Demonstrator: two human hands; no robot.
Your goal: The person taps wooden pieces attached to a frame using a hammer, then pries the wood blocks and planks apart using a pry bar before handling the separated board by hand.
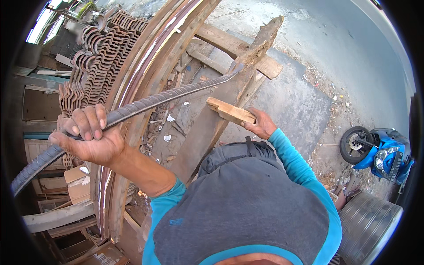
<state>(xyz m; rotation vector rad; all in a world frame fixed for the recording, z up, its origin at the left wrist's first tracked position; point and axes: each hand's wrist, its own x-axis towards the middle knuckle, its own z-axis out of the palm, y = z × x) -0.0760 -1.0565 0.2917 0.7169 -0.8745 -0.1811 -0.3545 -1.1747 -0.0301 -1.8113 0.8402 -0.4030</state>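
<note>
My left hand (95,137) is closed round a long, dark pry bar (163,98) with a ribbed shaft, which slants up to the right. The bar's thin, flattened far end rests at the rough, weathered wooden beam (201,130), near its splintered upper part. In my right hand (262,124) is a short wooden block (230,112), gripped at its right end. The block's left end lies over the beam or against it; I cannot tell whether they touch. My right fingers are partly hidden beneath the block.
Long wooden frames (150,66) stand left of the beam. Stacked clay roof tiles (104,66) are behind them. A crosswise timber (225,42) meets the beam's far part. To the right are a blue motorbike (382,154) and a ribbed metal drum (369,225). Debris (176,123) litters the ground.
</note>
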